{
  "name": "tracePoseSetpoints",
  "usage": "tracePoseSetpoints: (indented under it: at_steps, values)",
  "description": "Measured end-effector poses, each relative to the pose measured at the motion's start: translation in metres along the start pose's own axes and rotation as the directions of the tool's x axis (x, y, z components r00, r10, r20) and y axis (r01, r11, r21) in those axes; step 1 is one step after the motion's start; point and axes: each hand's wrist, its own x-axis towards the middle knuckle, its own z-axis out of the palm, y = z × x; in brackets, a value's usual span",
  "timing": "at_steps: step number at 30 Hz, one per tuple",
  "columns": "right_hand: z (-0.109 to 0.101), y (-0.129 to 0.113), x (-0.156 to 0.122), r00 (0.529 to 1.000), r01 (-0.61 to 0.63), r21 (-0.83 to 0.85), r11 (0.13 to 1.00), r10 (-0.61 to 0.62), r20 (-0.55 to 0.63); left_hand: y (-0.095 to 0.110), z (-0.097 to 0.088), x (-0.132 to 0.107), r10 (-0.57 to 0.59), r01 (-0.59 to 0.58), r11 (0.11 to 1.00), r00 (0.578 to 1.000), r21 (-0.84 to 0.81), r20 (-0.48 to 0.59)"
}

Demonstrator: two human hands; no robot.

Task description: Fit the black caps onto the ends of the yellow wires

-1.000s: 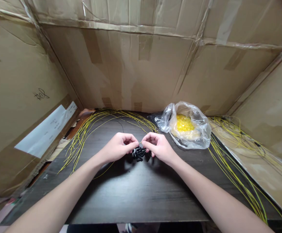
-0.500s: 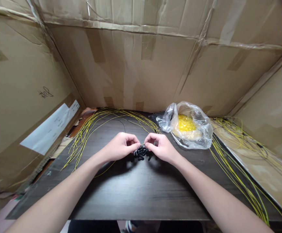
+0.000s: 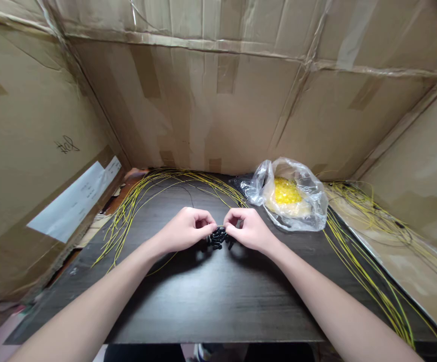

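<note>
Both of my hands meet over the middle of the dark table, fingertips a short gap apart. A thin yellow wire (image 3: 220,227) bridges that gap. My left hand (image 3: 191,229) pinches it between thumb and forefinger, and a length of wire trails out below the wrist. My right hand (image 3: 247,229) is closed in a pinch at the wire's other side; whether a small part is also in those fingers is hidden. Just beneath the fingertips lies a pile of small black tube-like pieces (image 3: 216,239), partly covered by both hands.
Behind my hands, a bundle of yellow wires (image 3: 128,203) arcs over the dark table (image 3: 203,306). A clear plastic bag (image 3: 312,211) with small yellow pieces (image 3: 287,190) stands back right, beside a dark bag (image 3: 243,185). More wires (image 3: 372,291) lie right. Cardboard walls (image 3: 188,110) enclose the table.
My fingertips stay in nearly the same place, still pinching. Less bare yellow wire shows between them now. The whole view has shifted slightly.
</note>
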Motion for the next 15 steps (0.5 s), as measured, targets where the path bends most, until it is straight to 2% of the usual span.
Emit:
tracePoseSetpoints:
  at_steps: [8, 15]
  values:
    - [0.0019, -0.0002, -0.0014, 0.996, 0.050, -0.102, 0.994, -0.058, -0.073, 0.0018, 0.0018, 0.0013, -0.006, 0.007, 1.000, 1.000, 0.015, -0.029]
    - [0.0012, -0.0046, -0.0015, 0.986, 0.086, -0.122, 0.989, -0.102, -0.129, 0.0027, 0.0020, 0.0013, 0.004, -0.002, 1.000, 0.999, 0.027, -0.055]
